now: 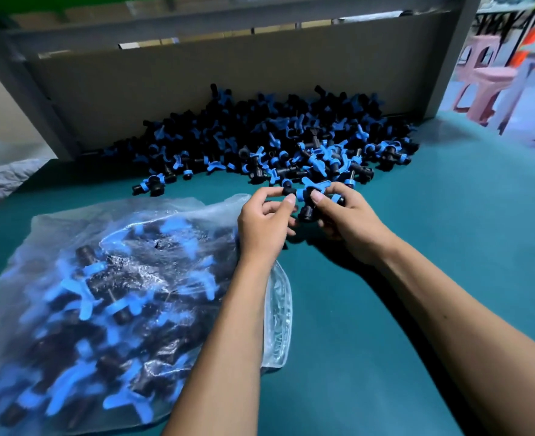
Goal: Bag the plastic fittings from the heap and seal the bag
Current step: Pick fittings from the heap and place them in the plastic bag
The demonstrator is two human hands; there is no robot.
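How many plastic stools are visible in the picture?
2 that I can tell: a pink stool at the far right beyond the table, and a pale lilac stool beside it, nearer the edge. More may be hidden.

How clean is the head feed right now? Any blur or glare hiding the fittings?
Head view: hands and heap fairly sharp; bag glares and its fittings smear; stools blurred; wide-angle bends the edges.
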